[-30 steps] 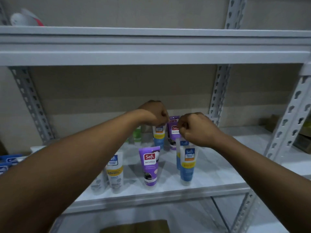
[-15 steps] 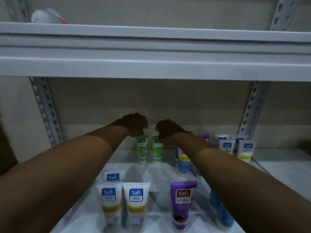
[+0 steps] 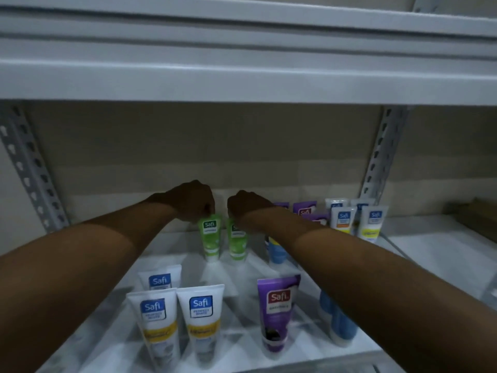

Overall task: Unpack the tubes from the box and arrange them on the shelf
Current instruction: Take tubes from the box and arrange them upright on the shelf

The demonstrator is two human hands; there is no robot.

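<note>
Fingers (image 3: 207, 210) of left hand (image 3: 192, 201) pinch left green tube (image 3: 210, 238); right hand (image 3: 246, 207) pinches right green tube (image 3: 237, 244).

Two tubes (image 3: 210, 239) side by side on shelf (image 3: 430, 254)

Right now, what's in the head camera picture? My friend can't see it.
The left hand pinches the top of the left green tube and the right hand the right green tube, both upright at the back of a white shelf. Nearer stand white tubes, a purple tube and blue tubes.
</note>
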